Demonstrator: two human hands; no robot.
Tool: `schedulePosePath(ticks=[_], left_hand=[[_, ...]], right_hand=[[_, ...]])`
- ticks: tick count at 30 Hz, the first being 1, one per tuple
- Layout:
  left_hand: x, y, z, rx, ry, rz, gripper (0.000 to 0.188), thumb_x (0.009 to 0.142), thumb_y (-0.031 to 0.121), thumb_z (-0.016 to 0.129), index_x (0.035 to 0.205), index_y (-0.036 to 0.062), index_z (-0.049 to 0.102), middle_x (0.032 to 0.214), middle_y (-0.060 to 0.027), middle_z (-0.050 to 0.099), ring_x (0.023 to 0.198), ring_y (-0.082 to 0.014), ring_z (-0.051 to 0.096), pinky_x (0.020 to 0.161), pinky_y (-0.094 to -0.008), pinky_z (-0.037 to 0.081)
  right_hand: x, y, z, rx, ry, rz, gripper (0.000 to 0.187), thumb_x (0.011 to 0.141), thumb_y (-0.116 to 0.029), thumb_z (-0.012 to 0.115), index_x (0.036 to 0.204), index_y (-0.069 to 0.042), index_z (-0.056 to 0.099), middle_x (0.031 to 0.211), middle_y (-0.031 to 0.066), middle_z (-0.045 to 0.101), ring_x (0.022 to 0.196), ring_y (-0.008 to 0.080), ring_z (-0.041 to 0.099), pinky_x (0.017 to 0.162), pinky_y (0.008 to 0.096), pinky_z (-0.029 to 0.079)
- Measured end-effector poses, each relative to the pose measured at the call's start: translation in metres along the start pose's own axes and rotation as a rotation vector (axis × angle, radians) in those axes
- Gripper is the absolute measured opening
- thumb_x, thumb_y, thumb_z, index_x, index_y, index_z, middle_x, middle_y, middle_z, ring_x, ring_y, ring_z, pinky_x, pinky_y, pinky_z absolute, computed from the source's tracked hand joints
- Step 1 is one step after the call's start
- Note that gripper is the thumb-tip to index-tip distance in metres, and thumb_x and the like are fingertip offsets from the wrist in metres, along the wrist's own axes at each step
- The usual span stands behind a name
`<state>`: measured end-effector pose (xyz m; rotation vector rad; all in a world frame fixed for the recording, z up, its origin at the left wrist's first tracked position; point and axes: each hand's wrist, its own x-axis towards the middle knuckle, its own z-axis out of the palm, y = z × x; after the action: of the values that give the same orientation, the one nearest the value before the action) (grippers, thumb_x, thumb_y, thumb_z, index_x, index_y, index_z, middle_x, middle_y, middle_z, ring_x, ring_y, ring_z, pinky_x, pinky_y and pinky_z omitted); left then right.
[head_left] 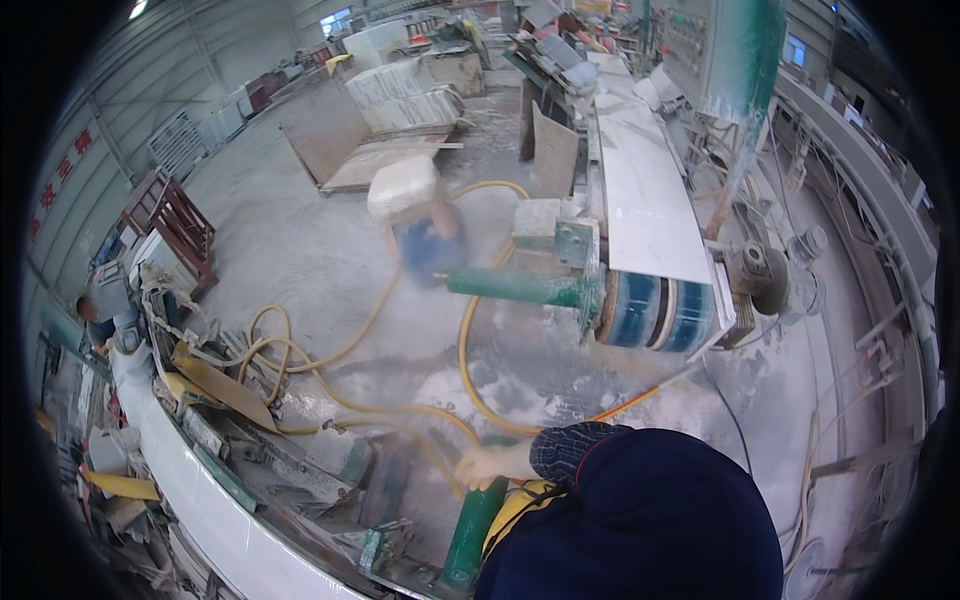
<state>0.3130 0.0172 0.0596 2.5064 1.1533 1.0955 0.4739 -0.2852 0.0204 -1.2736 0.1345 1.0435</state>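
Grey, dusty floor (270,250) occupies most of the area, with stains and puddle-like patches visible towards its middle. At right stands a long white-topped machine (645,190), with a blue drum (632,312) at its near end and a green pipe (515,287) projecting left from beside it. A long white beam (235,530) crosses the lower left; scrap pieces (310,460) are heaped along its inner side. Further back, a stack of pale slabs (400,95) stands beside a leaning brown sheet (325,135). A dark-red frame (170,225) stands near the left wall.

A co-worker (430,245), blurred and bent over, is on the open floor between the slabs and the green pipe. My navy garment (650,510) fills the lower centre, with a striped cuff (565,452) extending left from it. A yellow hose (465,350) lies in loops across the floor and passes just beside my hand. A green cylinder (470,535) slants upward from the lower edge, a yellow-and-black item (515,515) immediately to its right.

My hand (488,467) is at the cylinder's upper end, fingers curled; whether it grips the cylinder or merely rests there, I cannot tell.
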Motion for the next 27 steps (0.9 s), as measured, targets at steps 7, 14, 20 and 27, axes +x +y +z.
schedulePosePath(ticks=[7, 14, 20, 27], left_hand=[[0.001, 0.011, 0.004, -0.013, -0.086, 0.068, 0.056, 0.102, 0.034, 0.045, 0.144, -0.0022, 0.034, 0.142, -0.0251, 0.041, 0.126, -0.0378, 0.049, 0.11, -0.043, 0.036], [-0.001, 0.018, 0.006, -0.014, -0.112, 0.068, 0.053, 0.101, 0.034, 0.046, 0.14, -0.0013, 0.037, 0.138, -0.0233, 0.044, 0.123, -0.0362, 0.051, 0.107, -0.042, 0.038], [-0.002, 0.021, 0.009, -0.02, -0.121, 0.061, 0.05, 0.101, 0.033, 0.047, 0.137, -0.0006, 0.04, 0.135, -0.0219, 0.046, 0.12, -0.035, 0.052, 0.104, -0.0413, 0.04], [-0.004, 0.014, 0.009, -0.018, -0.12, 0.029, 0.048, 0.1, 0.033, 0.049, 0.134, 0.0002, 0.043, 0.131, -0.0203, 0.048, 0.117, -0.0337, 0.054, 0.102, -0.0404, 0.042]], right_hand=[[0.004, 0.015, -0.005, -0.083, -0.01, -0.12, 0.023, 0.1, -0.003, 0.042, 0.12, -0.001, 0.052, 0.093, 0.0073, 0.059, 0.079, 0.0184, 0.058, 0.068, 0.0318, 0.048], [0.024, 0.03, -0.011, 0.002, 0.033, -0.116, 0.036, 0.096, -0.001, 0.045, 0.131, 0.0, 0.053, 0.112, 0.0134, 0.069, 0.089, 0.0216, 0.07, 0.068, 0.0325, 0.058], [0.024, 0.028, -0.006, -0.047, 0.114, -0.095, 0.032, 0.095, -0.002, 0.047, 0.126, 0.0, 0.056, 0.109, 0.0122, 0.07, 0.087, 0.0207, 0.07, 0.065, 0.0322, 0.058], [-0.018, -0.003, 0.0, -0.039, -0.009, -0.113, 0.023, 0.097, -0.002, 0.048, 0.118, -0.001, 0.058, 0.098, 0.0079, 0.067, 0.079, 0.0175, 0.066, 0.062, 0.0296, 0.053]])
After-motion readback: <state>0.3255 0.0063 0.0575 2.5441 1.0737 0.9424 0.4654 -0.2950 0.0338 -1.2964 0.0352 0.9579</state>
